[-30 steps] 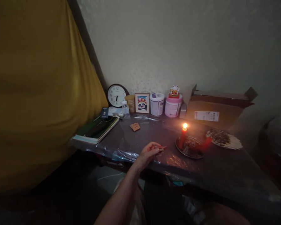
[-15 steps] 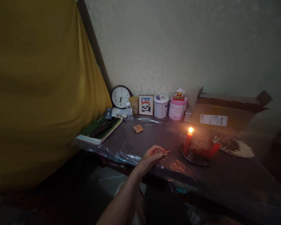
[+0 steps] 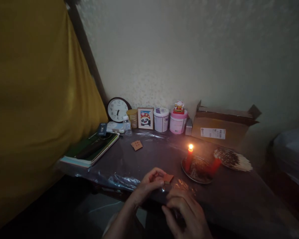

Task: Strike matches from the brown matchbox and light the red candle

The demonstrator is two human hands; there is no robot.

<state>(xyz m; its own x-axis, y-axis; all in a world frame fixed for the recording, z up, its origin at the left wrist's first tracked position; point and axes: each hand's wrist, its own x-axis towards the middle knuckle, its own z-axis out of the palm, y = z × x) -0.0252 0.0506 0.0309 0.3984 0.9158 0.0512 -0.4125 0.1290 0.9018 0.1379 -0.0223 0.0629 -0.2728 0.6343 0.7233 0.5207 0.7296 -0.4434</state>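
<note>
My left hand (image 3: 150,184) is over the front edge of the table, closed in a pinch. Between its thumb and fingers sits a small flat orange-brown piece (image 3: 168,178) with a paler edge. My right hand (image 3: 185,212) is just to the right and nearer to me, its fingers curled toward the thumb. Whatever is between those fingertips, if anything, is too dark to make out. Beyond the hands a lit red candle (image 3: 189,161) stands upright on a round metal plate (image 3: 201,182). A second red candle (image 3: 214,166), unlit, leans at the plate's right side.
Two tan square pieces (image 3: 137,145) lie on the plastic-covered table (image 3: 154,156). Pale sticks with dark ends (image 3: 233,159) lie at right. Along the wall are a clock (image 3: 118,110), a panda picture (image 3: 145,119), tubs (image 3: 161,120) and a cardboard box (image 3: 221,127). Books (image 3: 89,151) lie left.
My right hand has come into view from below, close to the left. The left hand has moved down and turned the piece so more of its face shows. The view has shifted right.
</note>
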